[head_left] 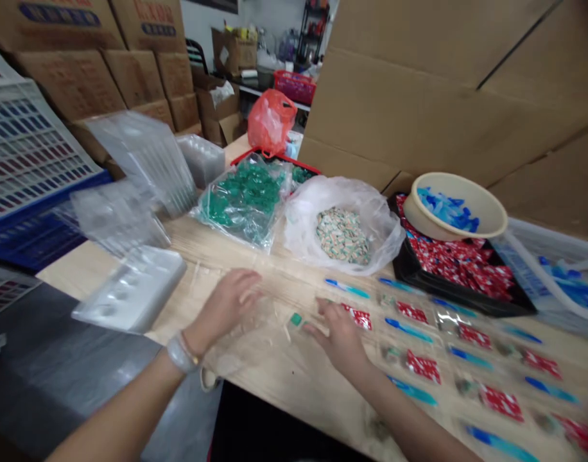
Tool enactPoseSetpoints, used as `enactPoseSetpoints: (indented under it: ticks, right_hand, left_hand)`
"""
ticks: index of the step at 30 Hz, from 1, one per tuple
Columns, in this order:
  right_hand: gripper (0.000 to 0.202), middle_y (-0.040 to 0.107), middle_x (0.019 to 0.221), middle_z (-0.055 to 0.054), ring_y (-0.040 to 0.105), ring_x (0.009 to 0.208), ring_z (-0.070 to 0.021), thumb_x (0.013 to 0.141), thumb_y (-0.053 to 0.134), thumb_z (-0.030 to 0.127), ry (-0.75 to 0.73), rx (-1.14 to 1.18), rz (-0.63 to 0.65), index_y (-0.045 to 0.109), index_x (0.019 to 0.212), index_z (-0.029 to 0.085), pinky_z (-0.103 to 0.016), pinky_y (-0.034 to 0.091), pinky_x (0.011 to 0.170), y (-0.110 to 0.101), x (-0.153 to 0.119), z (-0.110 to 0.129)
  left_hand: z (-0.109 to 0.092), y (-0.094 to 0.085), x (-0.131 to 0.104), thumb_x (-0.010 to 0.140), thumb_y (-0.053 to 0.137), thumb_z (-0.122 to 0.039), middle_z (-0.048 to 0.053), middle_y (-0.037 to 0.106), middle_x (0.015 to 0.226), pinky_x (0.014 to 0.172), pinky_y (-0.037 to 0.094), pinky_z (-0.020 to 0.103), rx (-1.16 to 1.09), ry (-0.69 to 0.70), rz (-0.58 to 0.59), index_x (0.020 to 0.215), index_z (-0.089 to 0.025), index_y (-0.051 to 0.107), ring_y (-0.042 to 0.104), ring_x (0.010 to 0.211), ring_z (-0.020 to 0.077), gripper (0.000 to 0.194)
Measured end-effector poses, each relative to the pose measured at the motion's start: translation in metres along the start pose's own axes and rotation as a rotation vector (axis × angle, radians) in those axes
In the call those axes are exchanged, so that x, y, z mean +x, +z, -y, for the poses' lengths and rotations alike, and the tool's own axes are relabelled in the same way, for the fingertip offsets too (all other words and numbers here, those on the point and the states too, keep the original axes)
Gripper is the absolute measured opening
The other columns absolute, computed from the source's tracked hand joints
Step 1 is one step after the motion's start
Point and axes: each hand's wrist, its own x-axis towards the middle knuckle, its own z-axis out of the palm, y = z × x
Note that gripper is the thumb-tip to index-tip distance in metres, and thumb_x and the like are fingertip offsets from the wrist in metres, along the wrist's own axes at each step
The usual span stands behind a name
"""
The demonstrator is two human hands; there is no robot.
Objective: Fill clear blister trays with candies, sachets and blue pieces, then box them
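My left hand [226, 305], a band on its wrist, hovers low over the wooden table with fingers loosely curved and apart, slightly blurred; no object shows in it. Beside it on the table is a faint clear plastic piece, its outline hard to make out. My right hand [341, 337] is open, thumb and fingers spread. Close to its thumb tip lies a small green square piece [296, 319]. Right by its fingers is a red patterned packet [356, 316], partly covered by the hand, with a blue plastic stick [346, 287] above it.
Rows of clear trays with red packets [423, 367] and blue sticks fill the right. Behind stand a bag of green pieces [246, 196], a white bag [298, 224] of small pieces, a cream bowl [496, 215] and a black tray [467, 307]. Clear trays [135, 289] stack left.
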Motion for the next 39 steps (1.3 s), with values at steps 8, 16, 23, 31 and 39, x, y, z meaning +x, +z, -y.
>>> enactPoseSetpoints:
  ticks: [8, 16, 23, 31, 39]
  right_hand:
    - [0.030, 0.059, 0.096, -0.012, 0.053, 0.091, -0.0180, 0.080, 0.037, 0.010, -0.093, 0.090, 0.049, 0.058, 0.101, 0.010, -0.029, 0.040, 0.081, 0.020, 0.244, 0.026]
    - [0.031, 0.056, 0.072, -0.001, 0.051, 0.066, -0.0119, 0.065, 0.050, 0.003, -0.153, 0.144, 0.227, 0.061, 0.091, 0.016, -0.022, 0.041, 0.066, 0.069, 0.303, -0.012]
    - [0.024, 0.049, 0.069, 0.001, 0.045, 0.062, -0.0110, 0.061, 0.052, 0.004, -0.111, 0.213, 0.182, 0.056, 0.082, 0.015, -0.024, 0.038, 0.064, 0.076, 0.308, -0.018]
    - [0.017, 0.048, 0.068, 0.003, 0.048, 0.056, -0.0094, 0.066, 0.053, 0.015, 0.013, 0.798, 0.120, 0.051, 0.083, 0.017, -0.025, 0.041, 0.057, 0.051, 0.279, -0.004]
    - [0.035, 0.063, 0.069, 0.000, 0.059, 0.061, -0.0110, 0.063, 0.067, 0.030, 0.383, 1.510, 0.378, 0.055, 0.094, 0.019, -0.027, 0.048, 0.062, 0.003, 0.175, 0.003]
  left_hand:
    - [0.073, -0.023, 0.132, 0.073, 0.057, -0.035, 0.019, 0.045, 0.117, 0.083, 0.038, 0.045, 0.475, -0.540, -0.062, 0.113, -0.012, 0.050, 0.044, 0.106, 0.0354, 0.046]
    - [0.094, -0.003, 0.143, 0.080, 0.045, -0.017, 0.011, 0.056, 0.099, 0.079, 0.044, 0.033, -0.296, -0.613, -0.261, 0.099, -0.015, 0.053, 0.057, 0.088, 0.0183, 0.021]
    - [0.102, -0.021, 0.173, 0.070, 0.053, -0.012, 0.007, 0.060, 0.090, 0.083, 0.043, 0.033, -0.418, -0.560, -0.277, 0.090, -0.014, 0.060, 0.056, 0.089, 0.0178, 0.022]
    - [0.065, -0.016, 0.170, 0.071, 0.054, -0.017, 0.005, 0.057, 0.077, 0.066, 0.045, 0.031, -0.644, -0.681, -0.249, 0.093, -0.013, 0.058, 0.056, 0.070, 0.0161, 0.023]
    - [-0.005, 0.020, 0.106, 0.069, 0.058, -0.021, -0.001, 0.057, 0.067, 0.051, 0.042, 0.019, -1.164, -0.681, -0.175, 0.094, -0.014, 0.054, 0.052, 0.054, 0.0076, 0.026]
